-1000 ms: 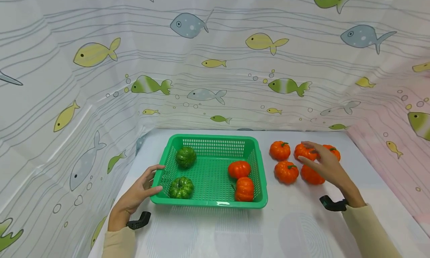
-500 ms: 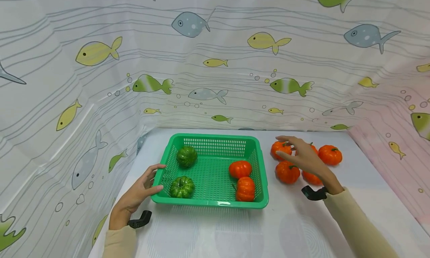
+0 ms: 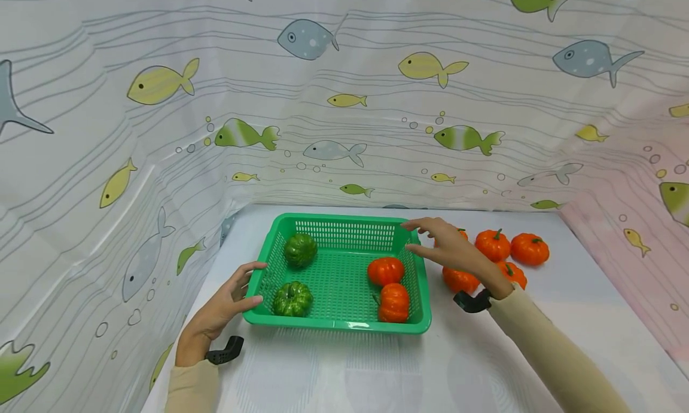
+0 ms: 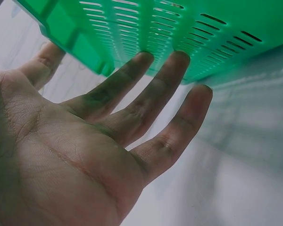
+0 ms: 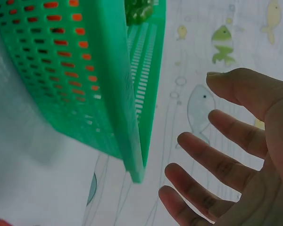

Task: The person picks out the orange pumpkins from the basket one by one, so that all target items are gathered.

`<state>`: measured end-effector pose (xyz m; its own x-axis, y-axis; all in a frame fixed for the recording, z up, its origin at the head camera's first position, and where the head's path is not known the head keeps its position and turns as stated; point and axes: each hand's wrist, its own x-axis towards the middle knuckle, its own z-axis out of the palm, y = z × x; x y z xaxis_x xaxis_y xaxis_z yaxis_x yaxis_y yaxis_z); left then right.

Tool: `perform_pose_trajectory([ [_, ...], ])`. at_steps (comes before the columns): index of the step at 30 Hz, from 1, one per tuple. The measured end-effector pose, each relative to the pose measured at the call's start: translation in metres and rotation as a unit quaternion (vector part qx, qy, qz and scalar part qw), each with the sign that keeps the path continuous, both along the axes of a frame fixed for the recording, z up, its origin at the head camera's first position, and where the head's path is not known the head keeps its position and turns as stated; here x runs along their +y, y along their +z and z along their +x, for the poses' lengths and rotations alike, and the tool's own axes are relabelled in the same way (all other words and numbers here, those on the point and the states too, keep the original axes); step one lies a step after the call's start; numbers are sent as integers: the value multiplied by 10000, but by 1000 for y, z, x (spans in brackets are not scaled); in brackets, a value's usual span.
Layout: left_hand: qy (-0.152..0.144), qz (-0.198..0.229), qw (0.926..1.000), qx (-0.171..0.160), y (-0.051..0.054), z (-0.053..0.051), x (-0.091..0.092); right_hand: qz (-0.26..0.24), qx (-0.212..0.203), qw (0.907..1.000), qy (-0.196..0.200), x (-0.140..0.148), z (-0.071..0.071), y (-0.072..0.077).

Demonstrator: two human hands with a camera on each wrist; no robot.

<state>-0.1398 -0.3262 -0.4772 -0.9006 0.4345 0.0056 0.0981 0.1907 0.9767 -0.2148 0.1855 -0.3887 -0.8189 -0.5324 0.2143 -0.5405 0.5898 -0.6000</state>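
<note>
In the head view, a green plastic basket [image 3: 334, 325] holds two green pumpkins [image 3: 300, 250] on its left and two orange pumpkins [image 3: 385, 272] on its right. My left hand [image 3: 220, 308] is at the basket's left side, thumb and fingers spread along it. The left wrist view has its extended fingers [image 4: 160, 87] close against the slotted wall [image 4: 132, 28]; whether each one touches is unclear. Over the basket's right rim hovers my right hand [image 3: 452, 245], holding nothing. Its fingers [image 5: 217, 160] are spread and apart from the basket in the right wrist view.
Several more orange pumpkins [image 3: 530, 249] sit on the white table [image 3: 543, 317] right of the basket, some partly hidden by the right hand and wrist. A fish-patterned sheet [image 3: 377, 126] surrounds the table at the back and sides.
My right hand has moved left from above the loose orange pumpkins to the basket's right rim, carrying nothing. The left hand, basket and pumpkins have stayed put.
</note>
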Motion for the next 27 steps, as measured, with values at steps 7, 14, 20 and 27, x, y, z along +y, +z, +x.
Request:
perform_pose_trajectory([
  [7, 4, 92, 10000, -10, 0, 0, 1, 94, -8, 9985, 534, -27, -7, 0],
  [14, 13, 142, 9999, -28, -1, -1, 0, 464, -332, 9942, 917, -49, -11, -6],
  [20, -5, 106, 9999, -17, -2, -2, -1, 757, -789, 9869, 1189, -59, -15, -8],
  [27, 6, 104, 9999, -67, 0, -1, -1, 1198, -1074, 9780, 1329, -64, -22, -10],
])
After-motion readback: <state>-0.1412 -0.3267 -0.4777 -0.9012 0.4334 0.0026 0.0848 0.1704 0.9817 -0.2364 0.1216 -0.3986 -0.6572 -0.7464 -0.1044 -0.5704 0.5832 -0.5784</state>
